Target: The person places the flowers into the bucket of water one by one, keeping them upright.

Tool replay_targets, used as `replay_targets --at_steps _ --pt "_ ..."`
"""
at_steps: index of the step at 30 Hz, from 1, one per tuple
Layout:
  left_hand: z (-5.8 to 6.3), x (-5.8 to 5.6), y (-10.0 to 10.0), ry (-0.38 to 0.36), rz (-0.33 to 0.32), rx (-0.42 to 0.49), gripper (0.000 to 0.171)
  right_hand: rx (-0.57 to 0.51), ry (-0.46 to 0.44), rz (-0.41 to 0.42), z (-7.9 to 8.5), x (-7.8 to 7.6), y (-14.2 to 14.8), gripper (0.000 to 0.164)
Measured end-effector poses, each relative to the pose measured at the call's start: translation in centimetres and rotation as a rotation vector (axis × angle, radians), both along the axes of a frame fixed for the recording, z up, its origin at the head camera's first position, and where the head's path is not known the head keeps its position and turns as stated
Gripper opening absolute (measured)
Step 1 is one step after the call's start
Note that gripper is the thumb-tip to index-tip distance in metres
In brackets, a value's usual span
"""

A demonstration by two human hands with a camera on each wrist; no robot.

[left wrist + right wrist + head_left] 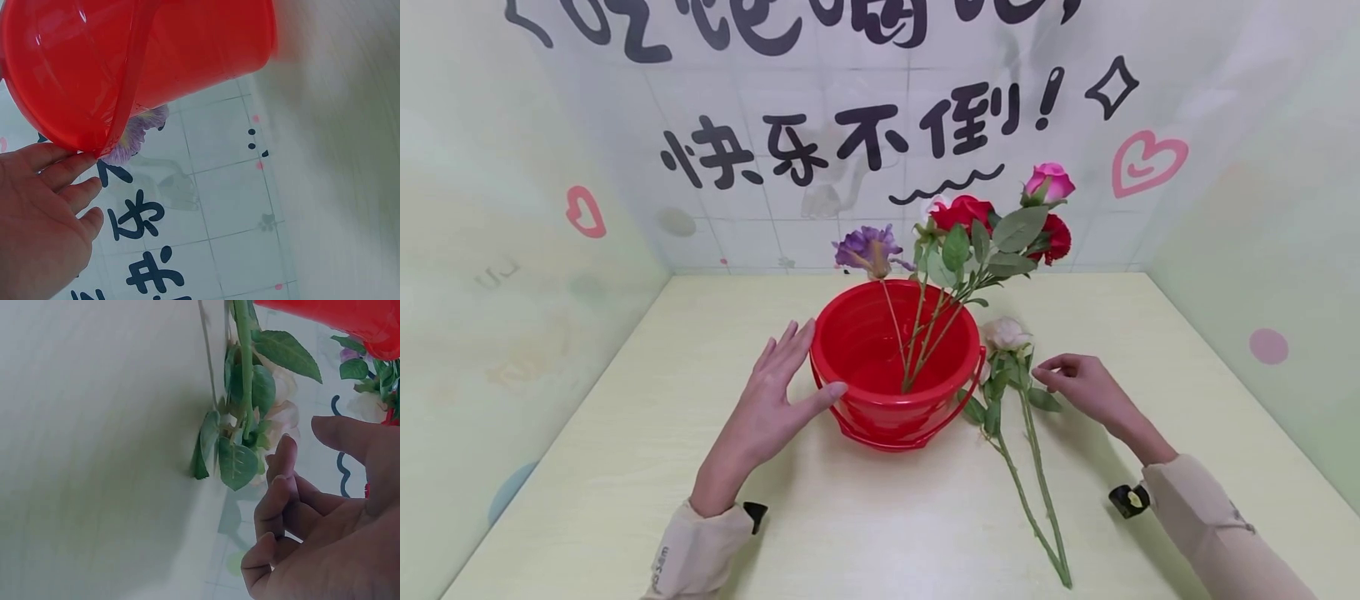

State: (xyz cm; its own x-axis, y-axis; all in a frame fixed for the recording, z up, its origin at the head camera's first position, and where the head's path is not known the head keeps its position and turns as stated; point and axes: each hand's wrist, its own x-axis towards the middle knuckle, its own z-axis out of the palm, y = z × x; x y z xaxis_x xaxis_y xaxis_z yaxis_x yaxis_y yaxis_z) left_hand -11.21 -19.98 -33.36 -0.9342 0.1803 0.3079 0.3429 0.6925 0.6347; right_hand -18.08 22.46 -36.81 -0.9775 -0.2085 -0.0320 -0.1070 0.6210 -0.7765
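A red bucket (895,412) stands upright on the table with several artificial flowers leaning in it, among them a purple flower (870,250), a red rose (962,212) and a pink rose (1048,182). My left hand (775,400) is at the bucket's left side, fingers extended and fingertips right at the rim; the thumb overlaps the front rim. To the bucket's right lie pale pink roses (1007,335) on long green stems. My right hand (1086,385) hovers beside their leaves, fingers loosely bent and thumb apart in the right wrist view, holding nothing.
The bucket's red handle (961,408) hangs down in front. The pale table (715,333) ends at a back wall (737,242) with dark lettering. Side walls rise at left and right. A black wrist device (1127,502) sits by the right cuff.
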Motion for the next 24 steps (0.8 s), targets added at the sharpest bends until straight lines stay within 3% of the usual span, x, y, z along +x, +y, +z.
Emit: replay_targets --at_steps 14,24 --pt "0.1 0.0 0.0 0.009 -0.010 0.003 0.089 -0.036 -0.092 0.075 -1.3 0.7 0.4 0.038" --pt "0.0 0.0 0.0 0.005 -0.005 -0.001 0.089 -0.054 -0.133 0.059 -1.8 1.2 0.1 0.037"
